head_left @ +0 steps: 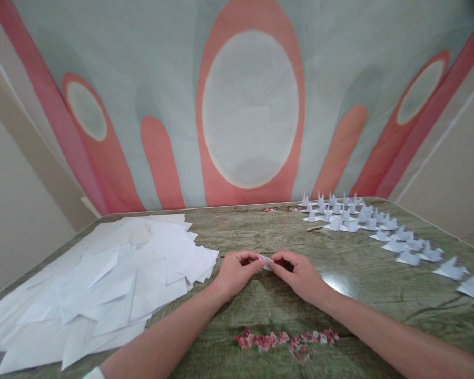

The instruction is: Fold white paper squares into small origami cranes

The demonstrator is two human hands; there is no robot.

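Between my two hands, over the middle of the table, is a small folded piece of white paper (266, 261). My left hand (239, 269) pinches its left side between thumb and forefinger. On the other side, the thumb and curled fingers of my right hand (294, 270) grip the right edge. The fingertips nearly meet and cover much of the paper, so its exact folded shape is hard to make out.
A wide heap of loose white paper sheets (102, 279) spreads over the left of the wood-grain table (229, 231). Several folded paper cranes (395, 246) stand in rows at the right. Pink flower print (264, 339) marks the front. A patterned backdrop (253, 105) rises behind.
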